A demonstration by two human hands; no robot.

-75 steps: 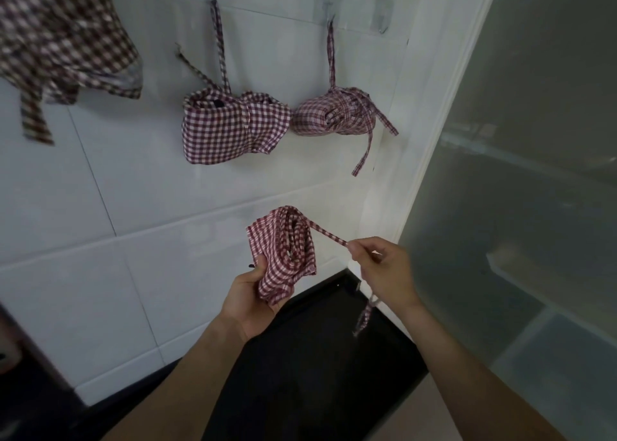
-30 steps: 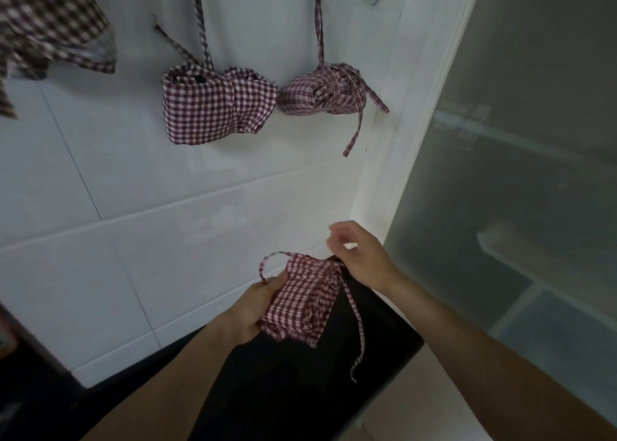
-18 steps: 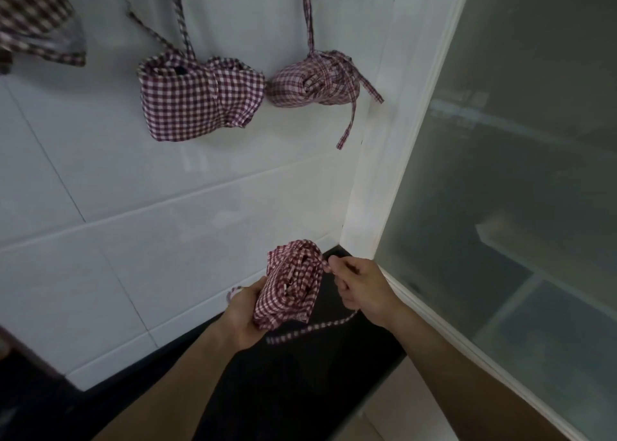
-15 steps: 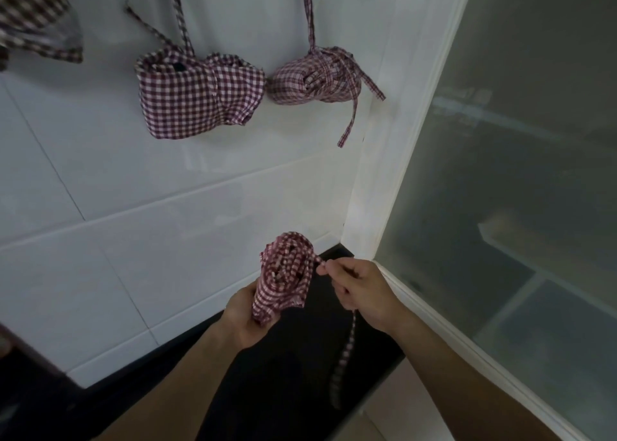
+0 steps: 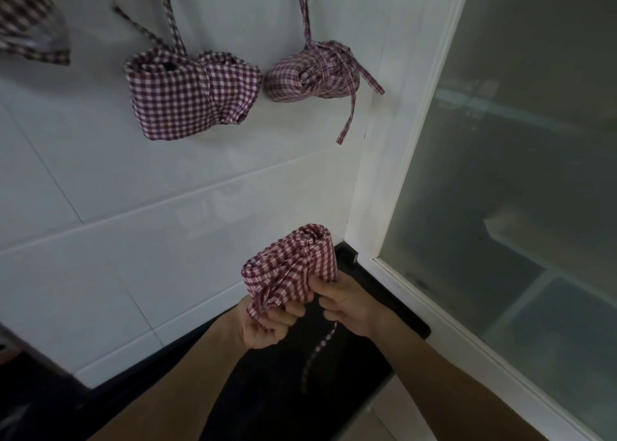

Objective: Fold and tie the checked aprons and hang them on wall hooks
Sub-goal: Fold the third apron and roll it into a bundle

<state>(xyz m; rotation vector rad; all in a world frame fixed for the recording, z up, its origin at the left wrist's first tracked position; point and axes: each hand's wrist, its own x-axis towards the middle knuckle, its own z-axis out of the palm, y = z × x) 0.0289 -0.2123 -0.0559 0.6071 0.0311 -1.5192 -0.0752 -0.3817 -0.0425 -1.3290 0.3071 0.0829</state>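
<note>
Head view: left hand [image 5: 267, 320] grips rolled checked apron [image 5: 293, 267]; right hand [image 5: 350, 305] pinches its hanging strap [image 5: 317, 350] above the dark bench [image 5: 384, 287].

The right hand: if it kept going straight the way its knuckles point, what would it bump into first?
The right hand points left, toward the left hand and the rolled apron it grips. It would likely meet those first, though depth is unclear.

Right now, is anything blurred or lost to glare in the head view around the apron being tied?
Head view: the rolled apron and both hands are fairly sharp; the loose strap below the right hand is motion-blurred; the wall tiles show soft glare; the dark counter is underexposed; wide-angle distortion bends the door frame.
</note>
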